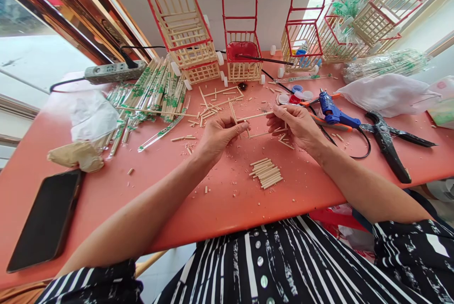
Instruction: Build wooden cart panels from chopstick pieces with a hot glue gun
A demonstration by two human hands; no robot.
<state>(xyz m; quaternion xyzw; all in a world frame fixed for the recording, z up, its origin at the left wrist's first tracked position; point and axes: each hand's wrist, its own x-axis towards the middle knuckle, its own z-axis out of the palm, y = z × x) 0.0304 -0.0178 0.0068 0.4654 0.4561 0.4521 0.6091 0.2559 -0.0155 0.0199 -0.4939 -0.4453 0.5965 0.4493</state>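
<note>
Above the middle of the table I hold a small frame of thin wooden sticks [256,116] between both hands. My left hand [224,134] pinches its left end with thumb and fingers, where sticks cross. My right hand [296,123] is closed on the frame's right end; its fingers partly hide that corner. Below the frame lies a neat row of short cut sticks [266,172]. Behind my left hand, loose stick pieces [213,110] are scattered, along with another thin stick frame [222,91].
Stick-built carts with red trim [243,51] line the wall. Wrapped chopsticks [152,89] and a power strip [113,72] lie left, a phone [46,219] nearer me. At right are a blue glue gun [335,111], black-handled cutters [385,143] and a white bag [386,93].
</note>
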